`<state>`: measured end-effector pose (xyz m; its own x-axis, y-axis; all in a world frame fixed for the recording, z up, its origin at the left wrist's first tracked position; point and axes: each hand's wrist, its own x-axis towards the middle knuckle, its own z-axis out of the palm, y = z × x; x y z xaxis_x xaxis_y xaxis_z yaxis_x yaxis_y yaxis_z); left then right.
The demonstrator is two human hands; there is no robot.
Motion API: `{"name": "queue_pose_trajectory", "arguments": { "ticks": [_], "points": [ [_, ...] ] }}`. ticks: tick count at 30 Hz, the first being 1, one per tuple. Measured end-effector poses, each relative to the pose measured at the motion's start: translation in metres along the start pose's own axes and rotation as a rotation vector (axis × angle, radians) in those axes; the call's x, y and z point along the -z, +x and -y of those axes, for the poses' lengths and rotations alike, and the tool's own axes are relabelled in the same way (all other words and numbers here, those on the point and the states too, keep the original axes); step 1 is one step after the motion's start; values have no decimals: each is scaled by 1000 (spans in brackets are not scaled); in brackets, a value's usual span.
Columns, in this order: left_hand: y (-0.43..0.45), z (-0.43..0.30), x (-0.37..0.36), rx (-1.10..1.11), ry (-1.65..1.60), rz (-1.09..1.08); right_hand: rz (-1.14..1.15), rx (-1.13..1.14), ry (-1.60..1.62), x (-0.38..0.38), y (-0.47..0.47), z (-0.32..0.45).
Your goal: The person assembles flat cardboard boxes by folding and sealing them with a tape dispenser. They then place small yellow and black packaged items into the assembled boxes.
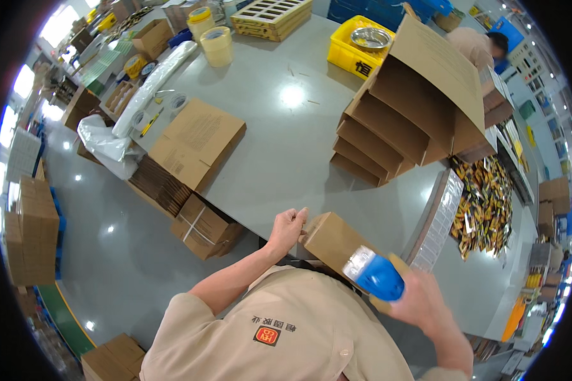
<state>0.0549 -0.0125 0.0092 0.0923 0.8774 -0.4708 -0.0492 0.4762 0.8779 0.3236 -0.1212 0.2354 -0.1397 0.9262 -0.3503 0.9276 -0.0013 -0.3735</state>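
A brown cardboard box (339,236) lies at the table edge, right against my body. My left hand (290,232) is at the box's left end, its fingers curled; whether they pinch anything is too small to tell. Over the box's right part, my right hand (412,295) grips a blue tape dispenser (381,277) with a shiny metal front, blurred. Yellowish material, perhaps a tape roll, shows between my right fingers. Further up, several open cardboard cartons (410,105) are nested together on their sides. A stack of flattened cartons (198,135) sits at the table's left edge.
A long plastic-wrapped pack (436,221) and a pile of small wrapped packets (484,205) lie to the right. Tape rolls (217,46) and a yellow crate (352,62) with a metal bowl (371,38) stand at the back. A yellow cutter (151,122) lies left. Another person (472,45) bends at the upper right.
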Motion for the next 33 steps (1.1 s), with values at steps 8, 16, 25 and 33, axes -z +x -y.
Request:
{"name": "queue_pose_trajectory", "arguments": {
  "ticks": [8, 16, 25, 33],
  "points": [
    [2, -21, -9, -116, 462, 78, -143, 59, 107, -114, -34, -110],
    [20, -17, 8, -87, 1036, 246, 524, -115, -73, -62, 52, -78],
    [27, -74, 19, -232, 268, 170, -602, -500, 1037, -140, -45, -152],
    [65, 23, -16, -100, 645, 331, -825, -475, 1972, -271, 0, -146]
  ]
}}
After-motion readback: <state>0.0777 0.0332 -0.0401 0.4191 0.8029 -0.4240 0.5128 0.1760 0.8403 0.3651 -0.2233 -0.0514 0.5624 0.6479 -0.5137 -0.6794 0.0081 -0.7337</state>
